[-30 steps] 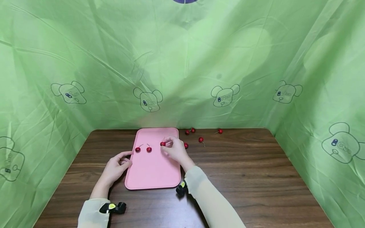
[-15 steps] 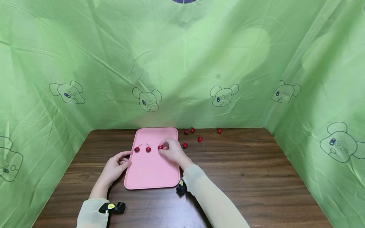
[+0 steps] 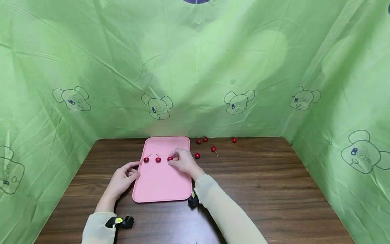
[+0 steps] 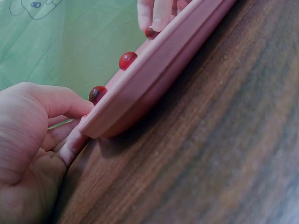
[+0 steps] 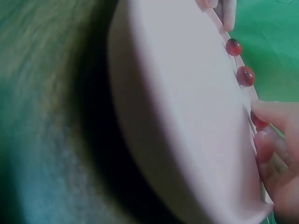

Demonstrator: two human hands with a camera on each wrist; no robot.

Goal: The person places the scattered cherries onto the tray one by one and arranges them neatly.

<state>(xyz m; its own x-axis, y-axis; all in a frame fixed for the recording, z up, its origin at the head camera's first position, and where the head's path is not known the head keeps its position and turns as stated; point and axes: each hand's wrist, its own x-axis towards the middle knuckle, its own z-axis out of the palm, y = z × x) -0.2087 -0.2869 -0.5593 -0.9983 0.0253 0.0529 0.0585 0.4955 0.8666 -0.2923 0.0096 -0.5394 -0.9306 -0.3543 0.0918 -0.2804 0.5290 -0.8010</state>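
A pink tray (image 3: 161,183) lies on the wooden table with three red cherries in a row across it. The left cherry (image 3: 146,160) and the middle cherry (image 3: 158,160) have their stems pointing up and back. My right hand (image 3: 184,162) reaches over the tray's right side and pinches the third cherry (image 3: 170,158) between thumb and fingers, low at the tray's surface. My left hand (image 3: 122,179) holds the tray's left edge, and its fingertips (image 4: 83,111) lie at the rim beside the left cherry. The pinched cherry is partly covered by fingers in the right wrist view.
Several more cherries lie right of the tray: one close to its edge (image 3: 197,156), two together at the back (image 3: 201,140), and others (image 3: 213,149) further right. Green printed cloth (image 3: 198,84) stands around the table's back and sides.
My right hand has brought its cherry down and slightly left, into line with the two other cherries on the tray. The left hand stays at the tray's edge.
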